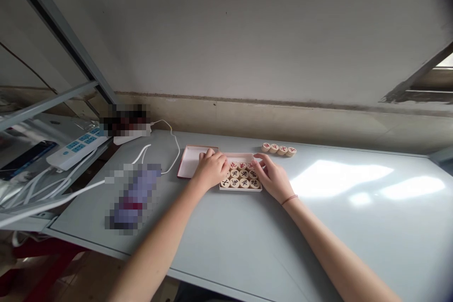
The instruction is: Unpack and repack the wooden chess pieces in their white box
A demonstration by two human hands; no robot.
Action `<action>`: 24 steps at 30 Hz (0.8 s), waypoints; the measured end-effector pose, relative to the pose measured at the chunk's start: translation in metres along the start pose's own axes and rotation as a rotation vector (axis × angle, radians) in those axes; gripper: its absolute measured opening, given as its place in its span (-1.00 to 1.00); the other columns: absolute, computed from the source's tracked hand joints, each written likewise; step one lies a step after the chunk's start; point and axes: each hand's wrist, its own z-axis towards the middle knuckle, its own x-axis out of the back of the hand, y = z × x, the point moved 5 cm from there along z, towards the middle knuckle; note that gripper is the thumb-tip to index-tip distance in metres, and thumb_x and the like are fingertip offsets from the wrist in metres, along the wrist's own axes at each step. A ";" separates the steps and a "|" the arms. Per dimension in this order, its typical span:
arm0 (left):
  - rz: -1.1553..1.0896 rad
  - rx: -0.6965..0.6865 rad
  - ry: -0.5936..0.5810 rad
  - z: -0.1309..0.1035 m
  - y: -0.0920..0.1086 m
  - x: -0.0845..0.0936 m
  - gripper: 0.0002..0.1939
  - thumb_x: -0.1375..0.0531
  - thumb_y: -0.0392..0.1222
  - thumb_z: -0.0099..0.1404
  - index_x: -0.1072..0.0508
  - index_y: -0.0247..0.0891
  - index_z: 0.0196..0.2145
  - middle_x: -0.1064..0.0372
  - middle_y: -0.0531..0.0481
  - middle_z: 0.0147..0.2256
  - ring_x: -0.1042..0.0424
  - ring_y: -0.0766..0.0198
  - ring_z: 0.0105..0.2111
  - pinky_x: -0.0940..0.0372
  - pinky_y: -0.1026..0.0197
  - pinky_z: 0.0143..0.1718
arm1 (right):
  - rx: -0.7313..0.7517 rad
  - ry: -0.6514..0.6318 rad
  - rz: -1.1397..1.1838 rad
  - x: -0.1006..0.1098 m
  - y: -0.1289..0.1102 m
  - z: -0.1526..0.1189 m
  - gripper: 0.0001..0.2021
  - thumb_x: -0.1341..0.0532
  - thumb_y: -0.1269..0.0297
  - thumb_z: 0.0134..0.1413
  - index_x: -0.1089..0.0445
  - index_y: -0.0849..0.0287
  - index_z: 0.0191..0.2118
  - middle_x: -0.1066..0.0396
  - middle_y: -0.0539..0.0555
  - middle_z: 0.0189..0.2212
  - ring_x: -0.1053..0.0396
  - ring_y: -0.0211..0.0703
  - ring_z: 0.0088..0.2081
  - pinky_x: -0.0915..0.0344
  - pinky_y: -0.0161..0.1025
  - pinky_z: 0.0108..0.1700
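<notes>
An open white box (pixel 240 189) on the desk holds rows of round wooden Chinese chess pieces (pixel 244 182) with red or black characters. The back strip inside it shows bare. My left hand (pixel 211 168) is curled over the box's left edge, its fingertips by the leftmost pieces; what they pinch is hidden. At the right wall, my right hand (pixel 272 177) grips the box with thumb and fingers near the back corner. Behind my left hand lies the box lid (pixel 189 163), white inside with a red rim. A short row of red-marked pieces (pixel 279 149) lies behind my right hand.
To the left are a blurred purple object (pixel 136 198), white cables (pixel 173 151) and a white power strip (pixel 79 146) with blue sockets. A dark phone (pixel 28 158) lies farther left. The wall (pixel 247 56) rises behind the grey desk (pixel 226 236).
</notes>
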 end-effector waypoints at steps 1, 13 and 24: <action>-0.007 0.000 -0.005 0.000 0.000 0.000 -0.73 0.03 -0.21 0.35 -0.44 -0.22 -0.36 -0.48 -0.03 -0.25 -0.26 0.09 -0.19 -0.06 0.10 -0.25 | 0.011 0.006 -0.002 0.001 -0.001 0.000 -0.62 0.07 0.00 0.23 -0.32 0.09 -0.06 -0.50 0.03 -0.39 -0.41 -0.15 -0.43 -0.21 -0.29 -0.43; -0.107 -0.011 -0.023 0.001 -0.005 0.004 -0.81 -0.02 -0.23 0.31 -0.43 -0.19 -0.33 -0.50 0.01 -0.28 -0.31 0.12 -0.20 -0.07 0.08 -0.19 | 0.066 0.033 0.003 0.001 -0.001 -0.001 -0.68 0.03 0.08 0.23 -0.40 0.09 -0.27 -0.49 0.03 -0.42 -0.39 -0.18 -0.43 -0.22 -0.31 -0.41; -0.615 -0.110 0.171 0.004 0.041 0.027 -0.77 -0.06 -0.13 0.35 -0.41 -0.23 -0.12 -0.46 -0.06 -0.18 -0.38 0.20 -0.17 -0.27 0.18 -0.11 | 0.529 0.416 -0.123 0.016 -0.038 -0.017 -0.64 -0.17 0.17 0.14 -0.24 0.17 0.02 -0.46 0.10 -0.30 -0.39 -0.22 -0.41 -0.30 -0.32 -0.39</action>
